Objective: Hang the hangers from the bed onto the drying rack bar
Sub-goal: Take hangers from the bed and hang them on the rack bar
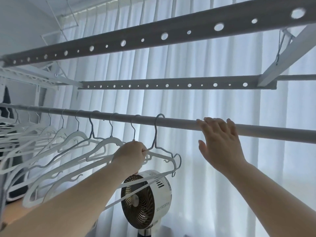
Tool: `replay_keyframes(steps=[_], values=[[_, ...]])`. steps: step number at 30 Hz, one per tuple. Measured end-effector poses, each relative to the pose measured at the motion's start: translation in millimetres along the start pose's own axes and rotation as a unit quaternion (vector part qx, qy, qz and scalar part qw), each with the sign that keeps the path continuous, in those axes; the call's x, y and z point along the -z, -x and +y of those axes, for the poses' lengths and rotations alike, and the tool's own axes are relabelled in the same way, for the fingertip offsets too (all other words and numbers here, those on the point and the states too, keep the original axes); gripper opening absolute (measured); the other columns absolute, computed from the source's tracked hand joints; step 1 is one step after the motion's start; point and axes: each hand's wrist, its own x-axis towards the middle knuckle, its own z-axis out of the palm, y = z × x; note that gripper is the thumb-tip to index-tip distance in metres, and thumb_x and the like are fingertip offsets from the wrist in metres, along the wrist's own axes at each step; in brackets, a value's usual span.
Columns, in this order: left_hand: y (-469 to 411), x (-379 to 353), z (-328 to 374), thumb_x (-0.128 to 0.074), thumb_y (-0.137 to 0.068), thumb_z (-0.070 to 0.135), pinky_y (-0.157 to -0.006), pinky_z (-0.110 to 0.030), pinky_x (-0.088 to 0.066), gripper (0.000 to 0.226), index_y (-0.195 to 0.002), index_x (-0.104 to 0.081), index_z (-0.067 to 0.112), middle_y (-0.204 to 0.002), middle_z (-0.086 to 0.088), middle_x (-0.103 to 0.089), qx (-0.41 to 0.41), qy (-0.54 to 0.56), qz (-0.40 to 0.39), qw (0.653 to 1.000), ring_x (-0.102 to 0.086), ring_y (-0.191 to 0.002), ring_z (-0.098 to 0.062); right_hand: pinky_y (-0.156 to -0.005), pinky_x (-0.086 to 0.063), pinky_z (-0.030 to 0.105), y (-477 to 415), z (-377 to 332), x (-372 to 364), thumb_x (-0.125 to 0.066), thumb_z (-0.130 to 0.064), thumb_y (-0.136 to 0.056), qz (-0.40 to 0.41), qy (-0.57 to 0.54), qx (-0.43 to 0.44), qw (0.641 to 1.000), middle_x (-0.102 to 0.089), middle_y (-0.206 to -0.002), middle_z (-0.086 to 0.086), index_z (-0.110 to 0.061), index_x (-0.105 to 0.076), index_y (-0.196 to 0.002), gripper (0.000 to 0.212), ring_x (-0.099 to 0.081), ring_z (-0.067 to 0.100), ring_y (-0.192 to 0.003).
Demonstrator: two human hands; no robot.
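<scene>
- The left hand, at centre frame, is closed in a fist around the neck of a white hanger, whose hook is looped over the round drying rack bar.
- The right hand is spread flat, its fingertips resting on the bar just right of that hook.
- About ten hanger hooks show along the bar; the far-left ones blur together.
- One fan stands at lower centre, below the gripped hanger.

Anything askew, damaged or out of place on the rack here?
Nothing looks damaged. The hangers hang hooked along the round bar. The left hand grips the rightmost hanger, which sits tilted; the right hand rests open on the bar.
</scene>
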Motion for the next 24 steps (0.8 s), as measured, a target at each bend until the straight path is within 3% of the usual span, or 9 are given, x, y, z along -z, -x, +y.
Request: replay_keyframes(steps=[5,9,12,15,18,20,24], values=[[5,-3,-1,-0.039,-0.096,0.016,-0.064,-0.024,-0.044,0.027,-0.107,-0.063,0.014,-0.085,-0.009,-0.061,-0.010,0.001,0.027,1.000,-0.048,-0.064,-0.018,-0.093,-0.022,0.043,2,-1,-2,-0.085,-0.010,-0.045,0.009,-0.009,-0.001,1.000,-0.067,-0.098,0.014,-0.005,-0.060,-0.105,0.065,-0.066,0.035,-0.089],[6,-7,-4,-0.040,-0.096,0.018,-0.041,-0.012,-0.034,0.023,-0.101,-0.062,0.014,-0.069,0.006,-0.047,-0.014,0.009,0.039,0.999,-0.044,-0.049,-0.006,-0.094,-0.022,0.044,2,-2,-3,-0.084,-0.009,-0.045,0.015,-0.007,0.000,1.000,-0.067,-0.099,0.015,-0.004,-0.060,-0.106,0.065,-0.065,0.036,-0.090],[7,-7,-2,-0.040,-0.096,0.020,-0.047,-0.016,-0.034,0.025,-0.101,-0.064,0.013,-0.071,0.005,-0.048,-0.024,0.001,0.038,0.999,-0.041,-0.052,-0.005,-0.094,-0.022,0.044,3,-1,-3,-0.085,-0.010,-0.045,0.019,-0.004,-0.001,1.000,-0.067,-0.099,0.016,-0.003,-0.060,-0.106,0.066,-0.065,0.037,-0.091],[9,-5,3,-0.041,-0.096,0.021,-0.062,-0.026,-0.044,0.027,-0.102,-0.065,0.011,-0.083,-0.004,-0.057,-0.035,-0.018,0.035,0.999,-0.045,-0.056,-0.011,-0.095,-0.022,0.045,4,0,-3,-0.085,-0.010,-0.045,0.021,-0.005,0.004,1.000,-0.067,-0.099,0.016,-0.003,-0.060,-0.106,0.066,-0.065,0.037,-0.091],[13,-2,7,-0.040,-0.096,0.022,-0.061,-0.024,-0.044,0.029,-0.102,-0.064,0.009,-0.092,-0.010,-0.065,-0.026,-0.028,0.023,0.999,-0.053,-0.064,-0.019,-0.096,-0.040,0.052,5,1,0,-0.087,-0.012,-0.044,0.007,-0.002,0.010,1.000,-0.068,-0.100,0.016,-0.002,-0.064,-0.104,0.066,-0.066,0.036,-0.091],[15,-1,7,-0.040,-0.096,0.024,-0.061,-0.023,-0.043,0.029,-0.104,-0.063,0.009,-0.094,-0.010,-0.064,-0.018,-0.024,0.012,0.999,-0.055,-0.067,-0.019,-0.088,-0.044,0.059,5,1,4,-0.088,-0.011,-0.043,-0.011,-0.006,0.010,1.000,-0.068,-0.100,0.018,-0.001,-0.065,-0.103,0.065,-0.066,0.038,-0.091],[22,5,6,-0.045,-0.094,0.031,-0.071,-0.024,-0.038,0.029,-0.113,-0.059,0.014,-0.096,-0.001,-0.056,-0.007,-0.015,0.008,1.000,-0.051,-0.081,-0.016,-0.089,-0.041,0.061,5,-3,7,-0.087,-0.009,-0.045,-0.040,-0.020,-0.010,0.999,-0.068,-0.102,0.020,0.001,-0.064,-0.101,0.061,-0.064,0.041,-0.096]])
